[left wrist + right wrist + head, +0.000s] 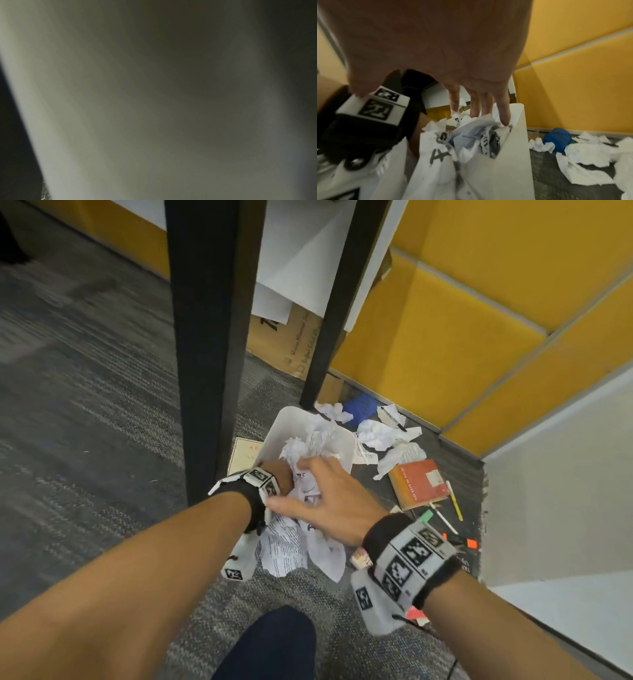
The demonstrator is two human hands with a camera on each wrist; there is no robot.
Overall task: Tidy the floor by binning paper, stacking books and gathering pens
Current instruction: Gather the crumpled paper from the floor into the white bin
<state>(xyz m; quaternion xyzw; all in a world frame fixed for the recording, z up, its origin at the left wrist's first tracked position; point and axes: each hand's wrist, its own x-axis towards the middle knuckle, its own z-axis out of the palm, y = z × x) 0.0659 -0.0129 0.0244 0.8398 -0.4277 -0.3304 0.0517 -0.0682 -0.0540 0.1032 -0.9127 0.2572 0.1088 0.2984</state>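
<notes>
A white bin [344, 441] stands on the grey carpet, heaped with crumpled printed paper [308, 446]. My right hand [318, 487] lies flat on the heap, its straight fingers [504, 115] touching the paper by the bin's wall [513, 155]. More paper [291, 546] spills over the near rim. My left hand [275, 472] reaches into the bin beside the right one, fingers buried in paper. The left wrist view is dark and blurred. On the floor to the right lie loose paper balls [380, 434], a red book [419, 482] and pens [454, 503].
Two black table legs [205, 354] rise just behind and left of the bin. A cream book [243, 453] lies left of it, a blue object [359, 407] and a cardboard box [287, 344] behind. Highlighters [471, 542] and a dark book [467, 566] lie near my right wrist. Yellow wall panels [479, 320] close the right.
</notes>
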